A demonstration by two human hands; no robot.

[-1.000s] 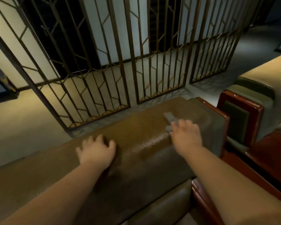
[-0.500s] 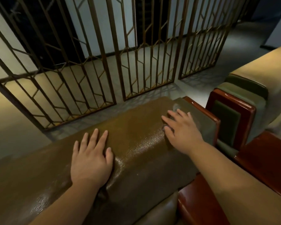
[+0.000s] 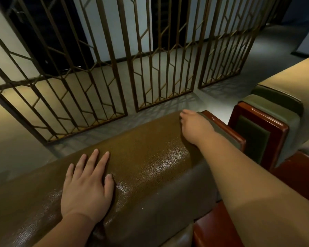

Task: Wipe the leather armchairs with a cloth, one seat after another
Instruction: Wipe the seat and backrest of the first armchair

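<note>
I look down on the top of a brown leather armchair back (image 3: 146, 154), shiny and grained. My left hand (image 3: 86, 188) lies flat on it near the front, fingers spread, holding nothing. My right hand (image 3: 194, 126) reaches to the far right end of the backrest top, fingers curled over the far edge. The grey cloth is hidden under this hand and does not show. A second armchair (image 3: 278, 111) with green-grey leather and red-brown wood trim stands to the right.
A bronze metal lattice screen (image 3: 114, 59) stands close behind the chair back, on a grey floor (image 3: 253, 56). A glossy red-brown wooden armrest (image 3: 227, 129) edges the chair on the right. A narrow gap separates the two chairs.
My right hand has slid farther away along the backrest top to its far right corner, covering the grey cloth that showed earlier. My left hand has stayed flat, its fingers now straighter.
</note>
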